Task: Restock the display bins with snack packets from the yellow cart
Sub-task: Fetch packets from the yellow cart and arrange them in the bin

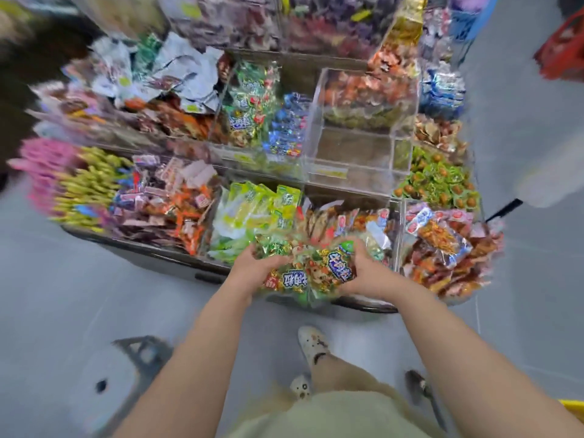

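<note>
Tiered clear bins [357, 147] full of snack packets [442, 184]

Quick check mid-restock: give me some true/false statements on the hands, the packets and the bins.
1. The left hand and right hand together hold one bundle of snack packets. True.
2. The bundle lies inside a bin. False: both hands hold it up.
3. The clear acrylic bin right of the blue packets is packed full. False: its front section looks bare.
4. A yellow cart corner shows at lower right. True.
</note>
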